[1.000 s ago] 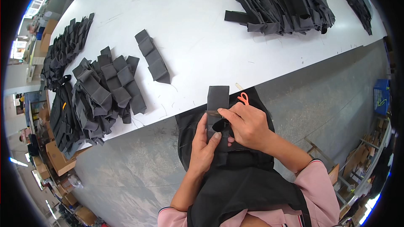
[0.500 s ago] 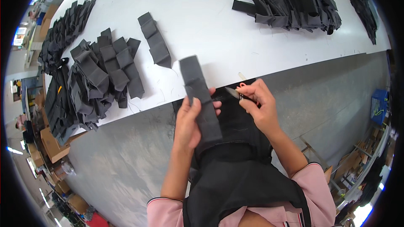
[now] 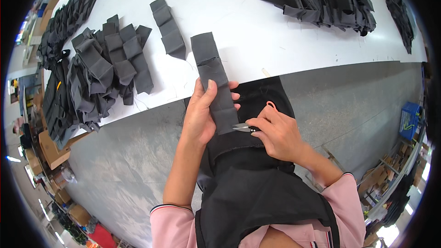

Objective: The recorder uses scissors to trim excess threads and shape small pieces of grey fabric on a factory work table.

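Observation:
My left hand [image 3: 202,112] is closed round a long dark grey fabric strip [image 3: 215,76], thumb on top and fingertips showing past its right edge. The strip has cross folds or seams, and its far end reaches over the white table. In my right hand [image 3: 278,133] is a pair of thread snips [image 3: 242,127] with metal blades and an orange-red loop. The blade tips are at the strip's near right corner; whether they touch it I cannot tell. Another grey strip [image 3: 169,30] lies alone on the table beyond my left hand.
Piles of grey strips [image 3: 98,59] cover the left of the white table [image 3: 220,0]. A large bundle [image 3: 326,0] and a narrow dark stack [image 3: 398,14] lie at the far right. A blue crate [image 3: 409,120] stands on the right, cardboard boxes [image 3: 54,150] on the left.
My right hand has moved nearer to me and left, bringing the snips to the strip's near end. The strip and my left hand have shifted slightly; the table sits a little higher in view.

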### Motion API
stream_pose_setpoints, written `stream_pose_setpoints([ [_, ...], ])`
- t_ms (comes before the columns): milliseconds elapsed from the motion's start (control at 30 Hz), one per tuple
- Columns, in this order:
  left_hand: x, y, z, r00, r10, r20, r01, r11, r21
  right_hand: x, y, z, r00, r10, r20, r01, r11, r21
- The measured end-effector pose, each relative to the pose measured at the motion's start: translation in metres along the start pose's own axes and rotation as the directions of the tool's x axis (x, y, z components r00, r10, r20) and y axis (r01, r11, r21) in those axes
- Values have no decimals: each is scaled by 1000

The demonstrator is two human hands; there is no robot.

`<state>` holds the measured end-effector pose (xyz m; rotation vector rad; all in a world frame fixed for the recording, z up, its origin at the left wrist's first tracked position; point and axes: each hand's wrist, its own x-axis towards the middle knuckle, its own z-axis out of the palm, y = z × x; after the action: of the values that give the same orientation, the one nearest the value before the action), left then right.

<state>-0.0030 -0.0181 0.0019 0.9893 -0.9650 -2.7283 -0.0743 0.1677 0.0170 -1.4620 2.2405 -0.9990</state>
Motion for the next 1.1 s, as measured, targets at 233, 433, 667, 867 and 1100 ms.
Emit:
stream_pose_setpoints([
  [233,-1,2,-2,997,-74,37,75,997,-19,8,9,-4,985,-156,78,155,988,12],
  [433,2,3,-7,988,-144,62,149,986,-79,3,14,-7,966,-243,84,248,968,-46],
  [667,1,1,-4,997,-71,39,76,990,-120,5,-1,1,994,-78,-71,87,988,125],
  [867,1,4,0,995,-84,48,90,986,-137,13,-8,1,995,-95,-15,96,988,124],
  [1100,1,2,-3,986,-151,73,160,979,-130,19,-5,1,976,-207,66,207,978,13],
])
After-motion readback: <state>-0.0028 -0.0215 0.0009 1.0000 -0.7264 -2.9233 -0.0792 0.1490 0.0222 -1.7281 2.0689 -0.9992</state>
